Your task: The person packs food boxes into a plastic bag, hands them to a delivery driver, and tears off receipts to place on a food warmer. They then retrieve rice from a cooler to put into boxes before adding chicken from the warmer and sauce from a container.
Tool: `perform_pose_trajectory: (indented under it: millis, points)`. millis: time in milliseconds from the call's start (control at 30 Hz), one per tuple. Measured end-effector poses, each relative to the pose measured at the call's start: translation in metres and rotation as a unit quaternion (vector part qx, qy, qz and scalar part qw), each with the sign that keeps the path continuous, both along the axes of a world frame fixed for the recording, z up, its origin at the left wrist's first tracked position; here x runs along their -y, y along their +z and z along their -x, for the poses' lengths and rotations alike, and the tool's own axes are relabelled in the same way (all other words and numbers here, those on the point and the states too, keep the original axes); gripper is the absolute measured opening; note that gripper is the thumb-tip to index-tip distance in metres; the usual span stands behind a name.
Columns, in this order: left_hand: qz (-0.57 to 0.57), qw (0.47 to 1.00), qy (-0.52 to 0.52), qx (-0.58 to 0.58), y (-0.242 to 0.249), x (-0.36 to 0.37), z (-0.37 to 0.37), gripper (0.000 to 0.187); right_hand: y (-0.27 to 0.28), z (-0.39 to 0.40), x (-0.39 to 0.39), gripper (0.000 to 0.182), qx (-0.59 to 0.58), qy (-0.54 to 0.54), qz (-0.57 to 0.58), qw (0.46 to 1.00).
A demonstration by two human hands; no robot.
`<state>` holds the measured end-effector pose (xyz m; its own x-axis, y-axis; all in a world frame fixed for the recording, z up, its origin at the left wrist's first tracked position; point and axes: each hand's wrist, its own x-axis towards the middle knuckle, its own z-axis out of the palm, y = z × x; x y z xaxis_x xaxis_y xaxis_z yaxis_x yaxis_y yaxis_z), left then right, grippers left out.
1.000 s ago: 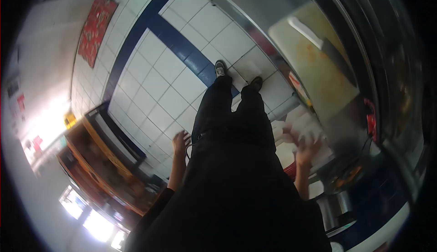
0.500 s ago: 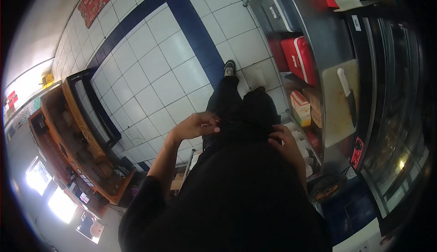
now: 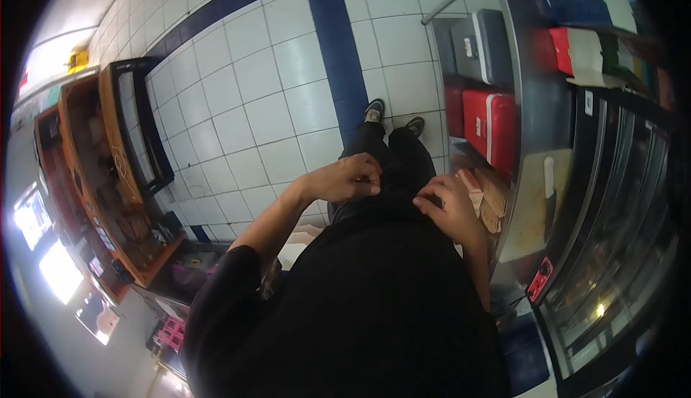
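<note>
Head view, the only feed I had: both bare hands came in low at the front edge of a black top (image 3: 345, 311), worn on the body, and I took that garment as my landmark. The left hand (image 3: 338, 178) sat at the front edge's left side, its thumb and fingers curled toward each other by the dark trousers (image 3: 416, 157). The right hand (image 3: 452, 207) sat at the right side of that edge, thumb and forefinger close together against the dark cloth. Black lay on black there, so I could not tell whether either grip had fabric pinched in it or merely rested loose. I judged that the hands faced each other so that both could work one stretch of cloth, with bent elbows keeping the forearms off its middle.

Beyond the top, two shoes (image 3: 373, 111) stood on the tiled floor (image 3: 237, 110), slightly apart, probably for balance. To its right, a cutting board (image 3: 524, 218) rested on the metal surface (image 3: 536, 106), bearing a white-handled knife (image 3: 549, 175), perhaps laid flat there for safety. Under that surface, ahead and to the top's right, I saw a red cooler (image 3: 479, 121) and a grey cooler (image 3: 493, 47), presumably shelved there to save room above.
</note>
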<state>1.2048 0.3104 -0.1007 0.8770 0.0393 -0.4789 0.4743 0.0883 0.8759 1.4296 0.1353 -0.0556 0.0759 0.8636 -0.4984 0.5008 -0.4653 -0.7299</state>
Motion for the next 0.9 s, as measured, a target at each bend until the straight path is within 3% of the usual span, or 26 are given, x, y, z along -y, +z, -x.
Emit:
perform_pose_trajectory:
  millis: [133,267,333,433,500,633,833,900]
  points:
    - [-0.015,0.994,0.107,-0.031,-0.012,0.015,0.004,0.020,-0.017,-0.003,-0.004,0.025,-0.050,0.008,0.032,0.998]
    - [0.012,0.984,0.170,-0.050,-0.023,0.027,0.002,0.022,-0.046,-0.006,-0.002,0.021,-0.131,-0.082,0.068,0.986]
    - [0.108,0.960,0.220,-0.133,-0.024,0.033,-0.001,0.021,-0.059,-0.009,-0.001,0.020,-0.176,-0.115,0.081,0.974]
    - [0.145,0.945,0.221,-0.192,-0.020,0.033,-0.006,0.023,-0.065,-0.012,-0.004,0.019,-0.263,-0.153,0.088,0.949]
    - [0.143,0.950,0.207,-0.183,-0.029,0.034,-0.004,0.025,-0.071,-0.015,-0.006,0.017,-0.364,-0.206,0.188,0.889]
    - [0.151,0.959,0.161,-0.176,-0.042,0.030,0.000,0.031,-0.078,-0.019,-0.010,0.019,-0.381,-0.207,0.216,0.875]
    - [0.130,0.980,0.103,-0.113,-0.042,0.023,0.002,0.033,-0.073,-0.020,-0.014,0.014,-0.273,-0.133,0.205,0.930]
    - [0.131,0.979,0.119,-0.104,-0.036,0.021,0.007,0.032,-0.071,-0.020,-0.012,0.017,-0.248,-0.098,0.141,0.953]
